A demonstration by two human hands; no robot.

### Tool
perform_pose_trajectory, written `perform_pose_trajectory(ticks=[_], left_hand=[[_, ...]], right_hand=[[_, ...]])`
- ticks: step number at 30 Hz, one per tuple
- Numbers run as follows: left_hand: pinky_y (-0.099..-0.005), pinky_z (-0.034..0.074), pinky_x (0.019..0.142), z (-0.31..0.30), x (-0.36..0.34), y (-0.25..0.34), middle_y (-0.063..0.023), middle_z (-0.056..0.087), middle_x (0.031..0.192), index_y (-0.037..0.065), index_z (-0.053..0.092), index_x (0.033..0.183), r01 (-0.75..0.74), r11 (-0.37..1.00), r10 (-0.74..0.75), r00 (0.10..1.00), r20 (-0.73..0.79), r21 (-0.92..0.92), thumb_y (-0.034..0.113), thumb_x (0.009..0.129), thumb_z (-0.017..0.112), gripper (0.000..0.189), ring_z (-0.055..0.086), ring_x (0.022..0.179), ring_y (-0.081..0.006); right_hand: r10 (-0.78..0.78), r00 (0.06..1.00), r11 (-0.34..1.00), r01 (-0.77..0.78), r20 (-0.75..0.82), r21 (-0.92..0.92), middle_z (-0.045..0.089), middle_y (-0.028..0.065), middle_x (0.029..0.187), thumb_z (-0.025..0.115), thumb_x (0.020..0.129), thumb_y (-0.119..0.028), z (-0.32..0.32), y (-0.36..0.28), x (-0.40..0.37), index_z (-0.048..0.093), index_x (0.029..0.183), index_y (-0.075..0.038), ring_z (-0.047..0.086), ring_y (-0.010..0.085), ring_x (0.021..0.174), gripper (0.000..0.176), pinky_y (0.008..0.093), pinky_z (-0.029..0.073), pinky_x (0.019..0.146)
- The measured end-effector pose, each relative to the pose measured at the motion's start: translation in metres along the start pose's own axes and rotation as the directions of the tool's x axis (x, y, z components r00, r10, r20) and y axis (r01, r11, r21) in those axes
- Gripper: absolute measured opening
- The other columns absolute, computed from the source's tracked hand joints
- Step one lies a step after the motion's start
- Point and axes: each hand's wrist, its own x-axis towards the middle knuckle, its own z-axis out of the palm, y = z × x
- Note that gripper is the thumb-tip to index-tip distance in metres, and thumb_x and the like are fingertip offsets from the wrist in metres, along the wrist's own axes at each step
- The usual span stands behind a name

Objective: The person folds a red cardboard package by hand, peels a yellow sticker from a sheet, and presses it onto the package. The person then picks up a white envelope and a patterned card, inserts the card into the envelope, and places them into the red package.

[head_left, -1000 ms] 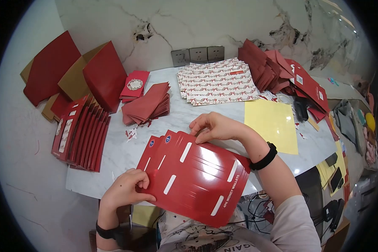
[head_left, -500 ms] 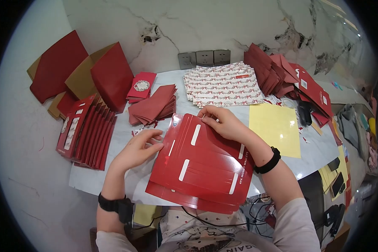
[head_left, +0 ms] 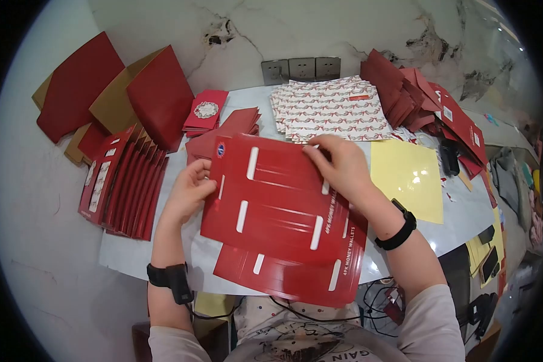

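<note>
A red printed card sheet (head_left: 277,199) with white slots is raised above the table, tilted, between my two hands. My right hand (head_left: 341,166) pinches its top edge, thumb in front. At the sheet's left edge, my left hand (head_left: 193,188) has its fingers curled, with the thumb and fingertips at the border. Beneath lies another red sheet (head_left: 295,277) marked "4PK MONEY WALLETS", partly covered by the raised one. Behind the sheet, red envelopes (head_left: 238,123) are partly hidden.
Folded red packs (head_left: 127,187) and large red folders (head_left: 160,99) stand at the left. Patterned sheets (head_left: 332,111) lie at the back, beside piled red envelopes (head_left: 398,93). Yellow paper (head_left: 407,181) and a black object (head_left: 449,158) are at the right. A marble wall rises behind.
The top red sheet has been lifted off the one beneath and moved up and left, with my right hand on its top edge. My left hand has closed in on its left edge.
</note>
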Motion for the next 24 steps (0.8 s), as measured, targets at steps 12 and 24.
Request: perform_pose_trajectory(ticks=[12,24], left_hand=[[-0.0238,0.054,0.071,-0.013,-0.001,0.006,-0.0028,0.068,0.1,0.003,0.058,0.113,-0.105,0.985,0.069,0.969,-0.236,-0.14,0.003,0.091,0.056,0.023,0.064,0.084,-0.0071],[-0.0271,0.059,0.08,-0.018,-0.011,0.018,-0.0085,0.068,0.111,0.0,0.06,0.121,-0.171,0.88,0.152,0.985,-0.078,-0.443,0.002,0.088,0.06,0.032,0.068,0.096,-0.0133]], right_hand=[[0.146,0.979,0.767,-0.022,-0.142,0.641,0.068,0.0109,0.094,0.054,0.098,-0.01,0.021,0.021,0.006,0.045,0.13,0.001,0.063,0.0074,0.08,0.035,0.0233,0.05,0.068],[0.214,0.968,0.643,-0.038,-0.132,0.765,0.068,0.0099,0.099,0.049,0.1,-0.007,0.019,0.015,0.005,0.046,0.125,0.001,0.063,0.0083,0.087,0.026,0.0227,0.05,0.074]])
